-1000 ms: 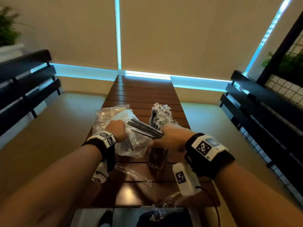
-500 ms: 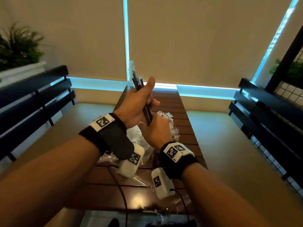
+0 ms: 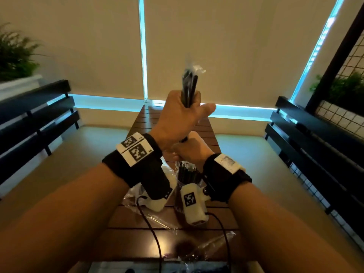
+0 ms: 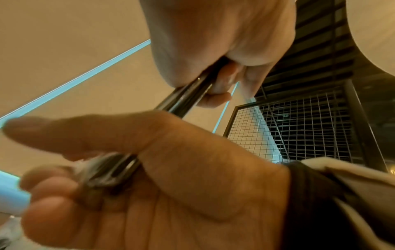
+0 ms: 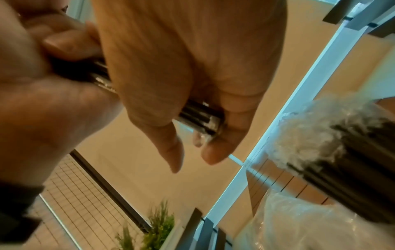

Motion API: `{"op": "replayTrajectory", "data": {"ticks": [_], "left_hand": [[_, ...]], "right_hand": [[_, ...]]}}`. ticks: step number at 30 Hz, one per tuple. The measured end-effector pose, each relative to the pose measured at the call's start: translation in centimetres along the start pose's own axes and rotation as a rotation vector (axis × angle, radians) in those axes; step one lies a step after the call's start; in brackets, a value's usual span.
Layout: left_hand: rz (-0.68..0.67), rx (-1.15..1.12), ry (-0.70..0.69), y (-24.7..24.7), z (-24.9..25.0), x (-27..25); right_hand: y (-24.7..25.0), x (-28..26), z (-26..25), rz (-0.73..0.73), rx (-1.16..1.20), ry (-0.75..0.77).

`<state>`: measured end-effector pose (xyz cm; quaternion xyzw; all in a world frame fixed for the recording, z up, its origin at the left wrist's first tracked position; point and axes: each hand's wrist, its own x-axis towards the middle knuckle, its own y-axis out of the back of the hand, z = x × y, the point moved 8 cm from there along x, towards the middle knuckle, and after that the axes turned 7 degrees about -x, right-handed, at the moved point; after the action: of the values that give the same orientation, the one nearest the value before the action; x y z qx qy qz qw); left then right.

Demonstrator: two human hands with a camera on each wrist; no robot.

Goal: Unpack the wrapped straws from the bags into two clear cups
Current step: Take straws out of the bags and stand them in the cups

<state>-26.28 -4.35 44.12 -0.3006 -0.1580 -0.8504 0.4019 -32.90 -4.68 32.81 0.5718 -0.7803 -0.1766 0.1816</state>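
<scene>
While both hands are raised over the slatted brown counter (image 3: 173, 123), the head view shows the left hand (image 3: 177, 119) wrapped round the upper part of an upright bundle of wrapped straws (image 3: 189, 85) and the right hand (image 3: 190, 149) gripping its lower end. Below them a clear cup (image 3: 187, 174) full of dark straws stands beside a crumpled plastic bag (image 3: 137, 196). Beige blinds (image 3: 236, 46) edged with blue light hang behind; black benches (image 3: 33, 119) and a fern (image 3: 13, 56) flank the room.

From the left wrist, the left fingers (image 4: 49, 186) curl round the straws, thumb extended.

From the right wrist, both fists close on the bundle; the filled cup (image 5: 342, 152) sits just right.
</scene>
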Motion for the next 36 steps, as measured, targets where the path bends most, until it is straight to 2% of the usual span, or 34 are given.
{"op": "replayTrajectory", "data": {"ticks": [2, 6, 8, 12, 15, 18, 26, 29, 30, 32, 34, 36], "left_hand": [[0.034, 0.002, 0.020, 0.6, -1.2, 0.3], [0.158, 0.028, 0.105, 3.1, -5.2, 0.4], [0.188, 0.051, 0.155, 3.6, -7.6, -0.1], [0.239, 0.041, 0.234, 3.5, -11.8, -1.1], [0.300, -0.046, 0.325, 3.3, -14.5, -1.8], [0.336, -0.093, 0.379, 3.3, -16.4, -2.1], [0.348, -0.072, 0.468, 2.6, -21.2, -5.1], [0.263, 0.044, 0.433, 1.7, -22.1, -6.2], [0.225, 0.112, 0.409, 1.2, -21.9, -6.5], [0.190, 0.234, 0.362, 0.6, -21.2, -6.8], [0.184, 0.266, 0.337, 0.6, -21.4, -6.8], [0.137, 0.405, 0.331, 0.9, -21.9, -6.6]], "right_hand": [[0.9, -0.1, 0.9, 0.033, -0.209, 0.030], [4.0, -1.7, 4.5, 0.316, -0.562, 0.023], [4.1, -2.5, 8.0, 0.344, -0.542, -0.074], [1.9, -3.0, 13.5, 0.236, -0.416, -0.180], [0.4, -2.8, 15.4, 0.215, -0.331, -0.213], [0.3, -2.2, 16.0, 0.258, -0.297, -0.212], [0.3, -1.4, 16.6, 0.263, -0.260, -0.180], [0.1, -1.6, 16.0, 0.242, -0.238, -0.122], [0.4, -1.8, 15.1, 0.288, -0.227, -0.080], [2.1, -2.3, 12.2, 0.473, -0.242, 0.029], [3.7, -2.6, 8.1, 0.621, -0.255, 0.176], [3.9, -2.3, 3.7, 0.618, -0.306, 0.334]]}}
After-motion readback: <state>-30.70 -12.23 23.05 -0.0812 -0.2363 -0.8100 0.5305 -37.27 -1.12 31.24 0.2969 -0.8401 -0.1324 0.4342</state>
